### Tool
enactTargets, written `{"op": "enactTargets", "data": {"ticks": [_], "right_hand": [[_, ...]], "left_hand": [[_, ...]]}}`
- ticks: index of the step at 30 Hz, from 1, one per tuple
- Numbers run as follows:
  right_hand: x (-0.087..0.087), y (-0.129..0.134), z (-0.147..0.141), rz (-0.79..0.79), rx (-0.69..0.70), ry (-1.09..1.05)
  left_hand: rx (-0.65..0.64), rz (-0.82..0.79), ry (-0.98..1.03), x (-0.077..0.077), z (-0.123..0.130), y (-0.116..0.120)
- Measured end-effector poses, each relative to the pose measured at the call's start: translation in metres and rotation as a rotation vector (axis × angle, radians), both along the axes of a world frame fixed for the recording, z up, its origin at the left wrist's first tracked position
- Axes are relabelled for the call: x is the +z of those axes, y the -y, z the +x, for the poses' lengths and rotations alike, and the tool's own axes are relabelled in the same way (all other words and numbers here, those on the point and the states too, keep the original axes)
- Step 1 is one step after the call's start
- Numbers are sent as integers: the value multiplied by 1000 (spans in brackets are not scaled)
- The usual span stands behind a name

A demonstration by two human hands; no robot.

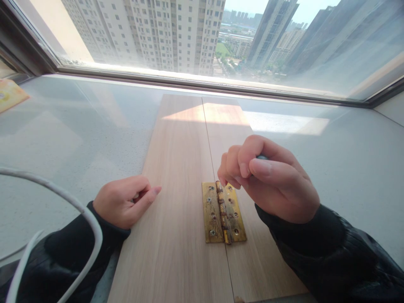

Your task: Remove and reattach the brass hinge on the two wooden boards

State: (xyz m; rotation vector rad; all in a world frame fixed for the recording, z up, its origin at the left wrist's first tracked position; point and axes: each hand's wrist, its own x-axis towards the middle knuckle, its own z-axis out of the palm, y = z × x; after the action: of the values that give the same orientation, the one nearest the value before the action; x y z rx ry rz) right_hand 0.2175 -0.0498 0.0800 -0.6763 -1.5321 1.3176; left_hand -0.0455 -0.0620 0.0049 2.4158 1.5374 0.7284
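Lying flat across the seam of two boards [176, 219], brass hinge [223, 212], pin running near-to-far, right hand [268, 181] clenched just above.

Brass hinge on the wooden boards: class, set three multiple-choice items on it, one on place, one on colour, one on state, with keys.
1. Where does the brass hinge lie?
A. across the seam between the two boards
B. on the window ledge
C. in the left hand

2. What colour is the hinge?
A. black
B. tarnished gold
C. white

3. How is the right hand?
A. flat and open
B. out of view
C. grip closed around a dark tool handle

Key: 1 A, its pin follows the seam; 2 B, yellow metal shows; 3 C, fingers curl round the handle.
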Motion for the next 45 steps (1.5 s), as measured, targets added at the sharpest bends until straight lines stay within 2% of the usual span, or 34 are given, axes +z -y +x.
{"op": "enactTargets", "data": {"ticks": [3, 6, 8, 11, 16, 26, 38, 45], "right_hand": [[10, -1, 2, 199, -183, 649], [6, -1, 0, 320, -202, 1266], [2, 1, -3, 355, -191, 1497], [-3, 5, -8, 385, -160, 1644], [-4, 8, -11, 402, -147, 1677], [-2, 3, -5, 496, -3, 1551], [-5, -10, 4, 485, 83, 1407], [3, -14, 15, 460, 54, 1272]], "left_hand": [[-3, -8, 6, 0, 0, 0], [2, -17, 13, 0, 0, 0], [4, -17, 18, 0, 0, 0], [4, -16, 20, 0, 0, 1], [4, -8, 19, 1, 1, 1], [5, -8, 11, 1, 0, 0], [4, -2, 10, 0, 0, 0], [1, -5, 12, 0, 1, 0]]}}
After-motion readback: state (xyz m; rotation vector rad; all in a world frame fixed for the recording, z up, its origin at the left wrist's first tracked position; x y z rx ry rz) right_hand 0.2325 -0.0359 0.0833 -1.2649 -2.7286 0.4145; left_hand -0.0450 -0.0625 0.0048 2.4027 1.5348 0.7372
